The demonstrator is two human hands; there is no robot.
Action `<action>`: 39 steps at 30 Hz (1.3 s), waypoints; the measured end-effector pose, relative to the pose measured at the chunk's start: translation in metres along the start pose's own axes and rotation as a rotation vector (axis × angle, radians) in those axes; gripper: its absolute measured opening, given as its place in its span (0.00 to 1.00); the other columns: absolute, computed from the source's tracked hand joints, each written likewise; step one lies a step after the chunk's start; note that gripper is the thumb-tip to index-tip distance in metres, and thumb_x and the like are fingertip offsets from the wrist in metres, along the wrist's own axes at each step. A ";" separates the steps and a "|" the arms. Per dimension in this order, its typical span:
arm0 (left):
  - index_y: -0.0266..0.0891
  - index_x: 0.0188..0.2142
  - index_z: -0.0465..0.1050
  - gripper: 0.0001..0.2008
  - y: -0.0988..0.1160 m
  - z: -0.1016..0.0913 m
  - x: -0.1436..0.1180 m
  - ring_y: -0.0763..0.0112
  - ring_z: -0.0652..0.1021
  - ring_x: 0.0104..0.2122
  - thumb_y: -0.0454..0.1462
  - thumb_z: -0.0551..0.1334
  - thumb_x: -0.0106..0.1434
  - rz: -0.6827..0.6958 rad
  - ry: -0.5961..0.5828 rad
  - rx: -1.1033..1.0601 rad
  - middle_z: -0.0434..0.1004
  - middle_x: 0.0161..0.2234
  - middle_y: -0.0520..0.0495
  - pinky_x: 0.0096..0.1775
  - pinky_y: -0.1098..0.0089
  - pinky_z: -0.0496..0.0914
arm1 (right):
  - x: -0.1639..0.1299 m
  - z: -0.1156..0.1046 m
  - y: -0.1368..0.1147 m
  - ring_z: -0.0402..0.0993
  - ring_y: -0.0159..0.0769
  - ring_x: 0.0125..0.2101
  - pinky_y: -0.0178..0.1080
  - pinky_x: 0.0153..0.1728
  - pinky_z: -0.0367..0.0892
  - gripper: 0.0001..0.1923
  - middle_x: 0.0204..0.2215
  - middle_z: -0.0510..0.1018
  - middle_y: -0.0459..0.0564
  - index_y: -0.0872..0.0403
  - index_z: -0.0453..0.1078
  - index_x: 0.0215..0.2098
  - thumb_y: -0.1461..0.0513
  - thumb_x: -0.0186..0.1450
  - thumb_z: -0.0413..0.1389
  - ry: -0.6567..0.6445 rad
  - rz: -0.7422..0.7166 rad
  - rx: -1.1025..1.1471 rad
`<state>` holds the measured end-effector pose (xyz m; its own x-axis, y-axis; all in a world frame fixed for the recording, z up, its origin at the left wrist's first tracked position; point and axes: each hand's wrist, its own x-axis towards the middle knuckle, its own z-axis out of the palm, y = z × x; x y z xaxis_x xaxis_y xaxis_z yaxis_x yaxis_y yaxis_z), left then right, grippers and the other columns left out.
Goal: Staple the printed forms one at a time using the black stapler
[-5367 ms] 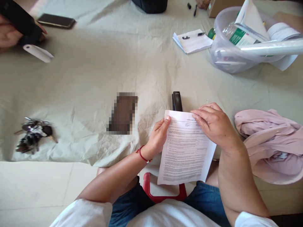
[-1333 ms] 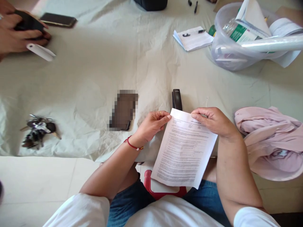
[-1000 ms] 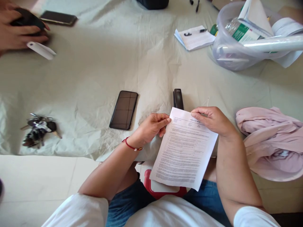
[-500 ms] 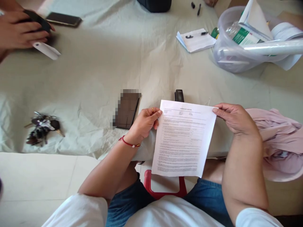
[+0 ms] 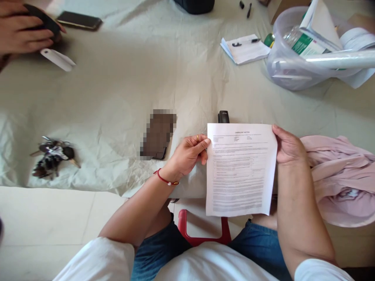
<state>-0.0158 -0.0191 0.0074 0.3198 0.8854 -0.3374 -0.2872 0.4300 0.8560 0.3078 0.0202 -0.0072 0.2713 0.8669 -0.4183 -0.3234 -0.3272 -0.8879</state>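
1. Indoors, at a shared paperwork table; the view takes in only tabletop and floor, so home or small office is hard to tell.
2. Pale tiled floor shows below the cloth-covered table.
3. Desk goods: a printed sheet, a black stapler, a paper stack bearing a pen, a plastic tub of documents.
4. Everyday use: keys, a phone, another person's hand.

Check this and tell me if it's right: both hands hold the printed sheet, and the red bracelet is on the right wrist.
Wrong wrist: the head view shows the red bracelet on the left one. The rest stands: the left hand and right hand both hold the printed sheet.
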 end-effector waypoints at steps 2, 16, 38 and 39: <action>0.38 0.33 0.77 0.21 0.001 -0.003 0.001 0.79 0.70 0.16 0.51 0.80 0.59 -0.018 0.049 0.003 0.72 0.17 0.56 0.22 0.76 0.62 | 0.002 0.000 0.004 0.82 0.38 0.29 0.40 0.31 0.82 0.17 0.29 0.86 0.44 0.49 0.80 0.31 0.55 0.51 0.81 0.011 -0.057 0.014; 0.38 0.34 0.78 0.19 0.004 -0.004 -0.001 0.78 0.72 0.18 0.50 0.78 0.60 -0.063 0.147 0.079 0.74 0.18 0.54 0.24 0.76 0.63 | -0.006 0.010 0.009 0.83 0.40 0.31 0.44 0.37 0.84 0.22 0.30 0.87 0.44 0.48 0.81 0.31 0.48 0.48 0.83 0.025 -0.171 -0.049; 0.38 0.32 0.76 0.18 0.009 -0.008 0.004 0.80 0.63 0.16 0.48 0.77 0.59 -0.025 0.251 0.055 0.67 0.15 0.57 0.23 0.75 0.55 | -0.022 0.017 0.008 0.85 0.42 0.34 0.45 0.42 0.82 0.22 0.27 0.86 0.45 0.51 0.84 0.32 0.49 0.48 0.83 -0.100 -0.163 -0.223; 0.38 0.32 0.76 0.18 0.008 -0.007 0.004 0.80 0.63 0.16 0.48 0.78 0.58 -0.035 0.251 0.058 0.67 0.16 0.57 0.22 0.75 0.54 | -0.021 0.018 0.009 0.85 0.42 0.33 0.45 0.41 0.82 0.22 0.28 0.86 0.45 0.51 0.83 0.32 0.50 0.49 0.83 -0.077 -0.171 -0.202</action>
<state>-0.0232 -0.0112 0.0103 0.0928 0.8896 -0.4473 -0.2256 0.4563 0.8607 0.2828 0.0056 -0.0032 0.2342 0.9394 -0.2505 -0.0898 -0.2357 -0.9677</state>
